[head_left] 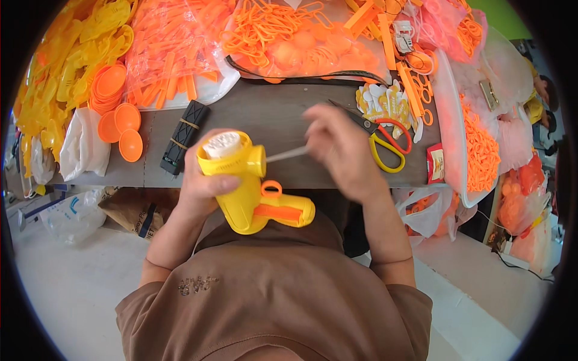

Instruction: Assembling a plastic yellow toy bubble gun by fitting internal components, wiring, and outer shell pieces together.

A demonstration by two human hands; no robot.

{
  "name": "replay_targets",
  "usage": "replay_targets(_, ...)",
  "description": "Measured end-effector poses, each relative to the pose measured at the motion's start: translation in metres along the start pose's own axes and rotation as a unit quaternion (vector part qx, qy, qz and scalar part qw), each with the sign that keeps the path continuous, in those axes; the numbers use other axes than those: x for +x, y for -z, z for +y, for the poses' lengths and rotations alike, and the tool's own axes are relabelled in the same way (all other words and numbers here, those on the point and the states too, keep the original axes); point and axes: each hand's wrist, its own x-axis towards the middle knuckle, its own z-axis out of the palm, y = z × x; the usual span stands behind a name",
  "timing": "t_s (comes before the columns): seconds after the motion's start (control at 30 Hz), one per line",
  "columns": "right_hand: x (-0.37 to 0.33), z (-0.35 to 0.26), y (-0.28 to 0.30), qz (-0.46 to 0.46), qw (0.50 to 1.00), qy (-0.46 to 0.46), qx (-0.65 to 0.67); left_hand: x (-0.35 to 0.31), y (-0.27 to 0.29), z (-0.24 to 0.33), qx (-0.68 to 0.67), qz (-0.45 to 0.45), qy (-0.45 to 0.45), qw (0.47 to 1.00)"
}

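My left hand (pixel 205 183) is wrapped round a yellow toy bubble gun (pixel 241 204) in front of the table edge. A white nozzle with many small holes shows at its upper end, and an orange ring and an orange strip sit by its handle. From the round boss on the gun's right side, a thin pale rod or strip (pixel 286 154) reaches to my right hand (pixel 343 150). That hand is raised, fingers bent and smeared by motion, so its grip is unclear. To its right lie scissors (pixel 388 141) with red and yellow handles.
On the grey table (pixel 253 108) lie a black bar with rubber bands (pixel 183 137), orange discs (pixel 127 117), yellow parts (pixel 78 78) and bagged orange parts (pixel 301 48). At right are a stack of cards (pixel 385 102), a red packet (pixel 435 162) and a bin (pixel 457 120) of orange links.
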Motion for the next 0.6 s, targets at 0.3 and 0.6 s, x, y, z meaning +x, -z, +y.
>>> replay_targets(0.3, 0.046, 0.038, 0.018, 0.213, 0.91, 0.042, -0.352, 0.0, 0.009, -0.007, -0.081, 0.013, -0.011, 0.997)
replay_targets(0.6, 0.07, 0.041, 0.008, 0.194, 0.892, -0.073, -0.403, 0.003, 0.006, -0.008, -0.072, 0.004, -0.015, 0.997)
